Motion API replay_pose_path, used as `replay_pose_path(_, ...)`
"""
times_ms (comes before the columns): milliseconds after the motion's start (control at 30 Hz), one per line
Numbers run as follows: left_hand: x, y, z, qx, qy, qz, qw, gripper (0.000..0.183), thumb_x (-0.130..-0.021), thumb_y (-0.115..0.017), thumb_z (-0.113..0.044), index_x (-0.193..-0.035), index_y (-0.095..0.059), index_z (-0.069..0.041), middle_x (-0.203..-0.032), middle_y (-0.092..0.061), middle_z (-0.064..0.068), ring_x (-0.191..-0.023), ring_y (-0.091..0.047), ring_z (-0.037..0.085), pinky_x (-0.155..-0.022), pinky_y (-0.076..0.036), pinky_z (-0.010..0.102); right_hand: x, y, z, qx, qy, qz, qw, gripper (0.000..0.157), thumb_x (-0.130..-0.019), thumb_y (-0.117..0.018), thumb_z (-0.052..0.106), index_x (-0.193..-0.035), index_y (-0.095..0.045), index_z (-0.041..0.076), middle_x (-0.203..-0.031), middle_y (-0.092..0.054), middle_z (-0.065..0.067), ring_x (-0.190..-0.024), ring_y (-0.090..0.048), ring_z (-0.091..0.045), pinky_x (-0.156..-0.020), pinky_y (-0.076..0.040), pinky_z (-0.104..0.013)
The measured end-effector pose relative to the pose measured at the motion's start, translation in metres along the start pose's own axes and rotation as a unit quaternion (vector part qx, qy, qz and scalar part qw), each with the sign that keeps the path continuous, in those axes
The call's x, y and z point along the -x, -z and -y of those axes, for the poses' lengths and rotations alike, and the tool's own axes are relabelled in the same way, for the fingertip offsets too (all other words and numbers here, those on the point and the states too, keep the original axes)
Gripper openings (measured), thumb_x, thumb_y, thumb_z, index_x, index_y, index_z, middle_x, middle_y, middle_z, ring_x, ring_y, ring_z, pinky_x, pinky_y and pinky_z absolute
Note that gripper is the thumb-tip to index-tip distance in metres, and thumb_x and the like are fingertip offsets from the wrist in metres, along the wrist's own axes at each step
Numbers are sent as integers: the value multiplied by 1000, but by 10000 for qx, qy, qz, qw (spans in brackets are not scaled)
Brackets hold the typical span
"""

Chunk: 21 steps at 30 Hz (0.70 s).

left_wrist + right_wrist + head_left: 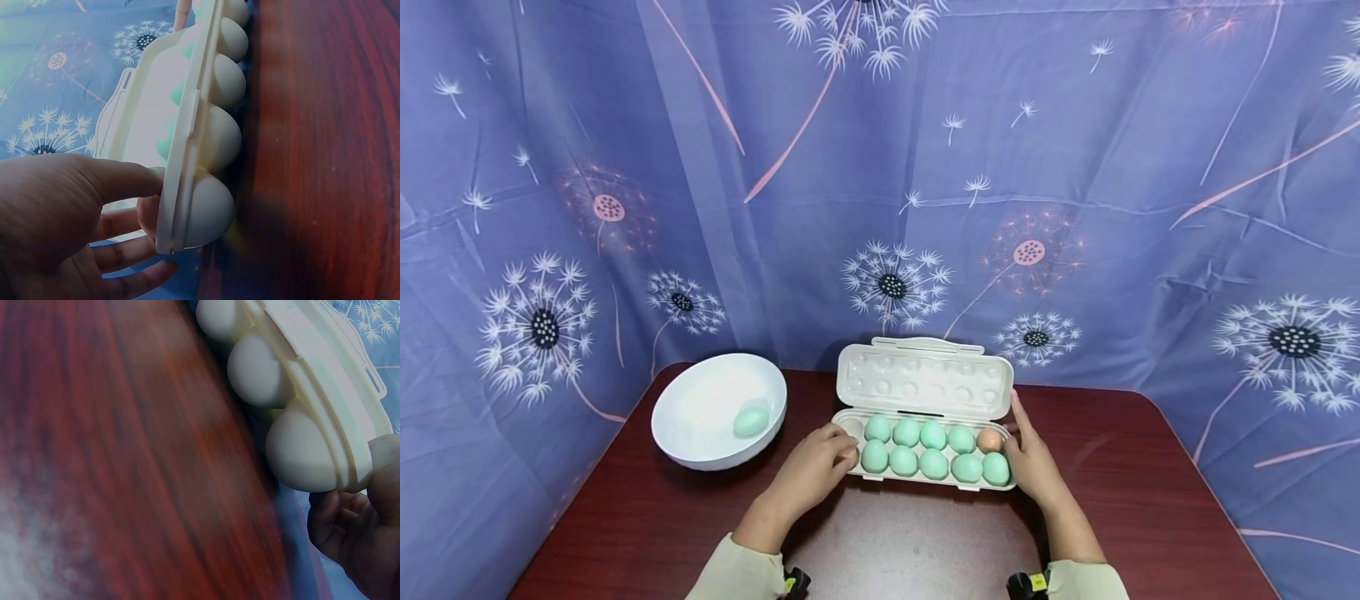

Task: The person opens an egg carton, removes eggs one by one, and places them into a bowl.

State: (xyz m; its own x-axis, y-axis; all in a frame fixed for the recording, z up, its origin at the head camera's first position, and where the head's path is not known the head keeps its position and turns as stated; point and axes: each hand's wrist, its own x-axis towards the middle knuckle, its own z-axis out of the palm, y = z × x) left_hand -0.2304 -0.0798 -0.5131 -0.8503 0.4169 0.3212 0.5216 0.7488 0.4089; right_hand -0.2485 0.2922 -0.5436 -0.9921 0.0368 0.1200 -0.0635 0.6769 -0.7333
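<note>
A pale egg carton (925,413) lies open on the table, its lid raised at the back. Two rows of mostly pale green eggs (934,463) fill it, with a brown egg (989,440) at the right end of the back row. At the left end my left hand (815,467) has its thumb and fingers around another brown egg (147,216), low in the front corner cup and largely covered by the fingers. The back left cup shows no egg. My right hand (1034,463) grips the carton's right end, one finger reaching up along the lid's edge.
A white bowl (700,417) stands left of the carton, with one pale green egg (751,422) in it. The dark red wooden table (1135,492) backs onto a blue curtain (805,275) with dandelion prints, close behind the carton's lid.
</note>
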Motion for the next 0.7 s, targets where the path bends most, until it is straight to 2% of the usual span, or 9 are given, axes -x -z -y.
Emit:
replay_pose_path(133, 0, 1, -1, -51, -15, -32, 10000, 5, -91, -71, -11, -91, -72, -16, -97, -64, -1, -88, -60, 14, -79, -51, 33, 0, 0, -1, 12, 73, -28, 10000, 77, -101, -45, 4, -164, -8, 26, -126, -63, -21, -80, -55, -20, -79, -45, -36)
replay_pose_path(267, 0, 1, -2, -68, -14, -75, 9999, 7, -91, -72, -14, -97, -74, -14, -102, -66, 1, -94, -64, 19, -85, -53, 39, 0, 0, -2, 69, 101, -54, 9999, 76, -101, -46, 4, -164, -9, 24, -126, -64, -21, -82, -57, -20, -81, -46, -38)
replay_pose_path(367, 0, 2, -2, -60, -43, -155, 9999, 10, -91, -73, -16, -100, -74, -13, -104, -67, 1, -97, -65, 19, -86, -53, 42, -1, -1, -2, 68, 82, -47, 9999, 76, -101, -45, 4, -164, -9, 25, -127, -64, -21, -83, -57, -21, -81, -46, -38)
replay_pose_path(500, -1, 5, -3, 10, -64, -311, 9995, 5, -90, -73, -17, -95, -71, -17, -104, -66, -2, -98, -64, 17, -87, -52, 41, -1, 0, -2, 64, 16, -2, 10000, 77, -102, -45, 5, -164, -6, 29, -128, -63, -22, -82, -57, -21, -79, -46, -36)
replay_pose_path(567, -2, 7, -4, 78, -36, -362, 9993, 3, -92, -72, -19, -93, -70, -18, -106, -66, -3, -99, -64, 17, -89, -52, 41, -1, 0, -1, 69, -20, 17, 10000, 77, -102, -44, 5, -164, -5, 30, -129, -62, -21, -86, -58, -23, -81, -46, -38)
replay_pose_path(700, -2, 11, -7, 199, -34, -521, 9984, 8, -93, -72, -22, -99, -72, -17, -110, -67, -1, -103, -65, 20, -92, -51, 44, -1, -1, -1, 68, -22, 24, 10000, 77, -102, -43, 5, -164, -4, 30, -128, -62, -21, -98, -61, -28, -88, -47, -43)
